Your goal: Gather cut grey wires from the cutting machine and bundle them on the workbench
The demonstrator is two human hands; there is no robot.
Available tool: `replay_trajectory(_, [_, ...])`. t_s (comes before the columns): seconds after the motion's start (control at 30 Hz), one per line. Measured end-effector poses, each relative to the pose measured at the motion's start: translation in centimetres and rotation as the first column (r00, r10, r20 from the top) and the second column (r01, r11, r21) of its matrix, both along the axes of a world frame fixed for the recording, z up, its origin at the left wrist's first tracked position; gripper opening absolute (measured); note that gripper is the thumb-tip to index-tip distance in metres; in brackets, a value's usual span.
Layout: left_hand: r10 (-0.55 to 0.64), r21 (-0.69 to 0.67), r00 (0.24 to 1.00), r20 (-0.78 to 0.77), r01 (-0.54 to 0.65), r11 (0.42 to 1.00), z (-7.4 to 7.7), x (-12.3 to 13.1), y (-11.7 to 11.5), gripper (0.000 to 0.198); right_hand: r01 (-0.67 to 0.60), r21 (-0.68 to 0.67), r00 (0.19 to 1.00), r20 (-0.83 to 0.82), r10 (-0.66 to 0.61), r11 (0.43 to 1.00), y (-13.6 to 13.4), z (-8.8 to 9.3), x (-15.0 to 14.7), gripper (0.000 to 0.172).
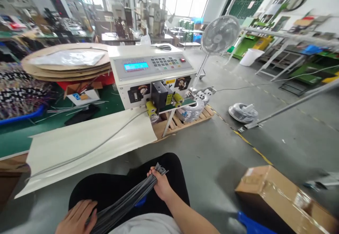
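Observation:
A bundle of grey cables [127, 200] lies slantwise across my lap. My right hand [160, 183] is closed around it near its upper end, where the cut tips stick out past the fingers. At the lower left, my left hand [79, 216] rests by the other end of the bundle, fingers stretched out flat and thumb beside the cables; whether it presses on them I cannot tell. In front stands a white cable-cutting machine [156, 66] with a lit blue screen. From its yellow rollers [151, 108] a single grey cable [106, 140] runs down over a cream sheet [92, 138].
Cable coils [192, 110] sit on a wooden pallet behind the machine, and another coil [242, 112] lies on the floor. A standing fan [221, 34] is beyond. To my right is a cardboard box [283, 195]. Large round boards [69, 63] are stacked on the green bench at left.

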State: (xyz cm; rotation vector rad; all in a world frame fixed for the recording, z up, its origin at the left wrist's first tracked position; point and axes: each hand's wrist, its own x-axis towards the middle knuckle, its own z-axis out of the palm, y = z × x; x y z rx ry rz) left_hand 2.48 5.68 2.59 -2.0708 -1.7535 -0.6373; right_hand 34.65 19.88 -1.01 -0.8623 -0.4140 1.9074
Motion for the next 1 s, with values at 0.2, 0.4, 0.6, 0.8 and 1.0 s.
replay_trajectory(0.2, [-0.052,0.279,0.997,-0.055,0.066,0.958,10.4,3.8,8.4,0.030,0.002,0.014,1.000,0.023,-0.002,1.000,-0.2,-0.1,0.1,0.021])
replay_trajectory(0.4, [0.125,0.073,0.992,0.020,-0.126,0.989,13.7,5.1,14.5,0.058,-0.011,0.047,0.999,0.046,0.008,0.999,-0.4,0.0,0.4,0.026])
replay_trajectory(0.6, [0.102,-0.037,0.995,0.022,-0.101,0.994,12.2,3.5,11.8,0.033,-0.023,0.042,0.999,0.050,0.021,0.999,-0.1,0.1,0.5,0.030])
replay_trajectory(0.8, [-0.012,0.116,1.000,0.016,0.010,0.993,11.2,2.8,6.6,0.013,-0.043,-0.002,0.995,0.089,0.043,0.999,0.2,0.3,0.2,0.036])
replay_trajectory(1.0, [-0.063,-0.157,0.989,0.131,0.083,0.984,4.5,8.3,1.5,0.004,-0.060,-0.026,0.992,0.113,0.063,0.998,0.1,-0.1,0.2,0.036])
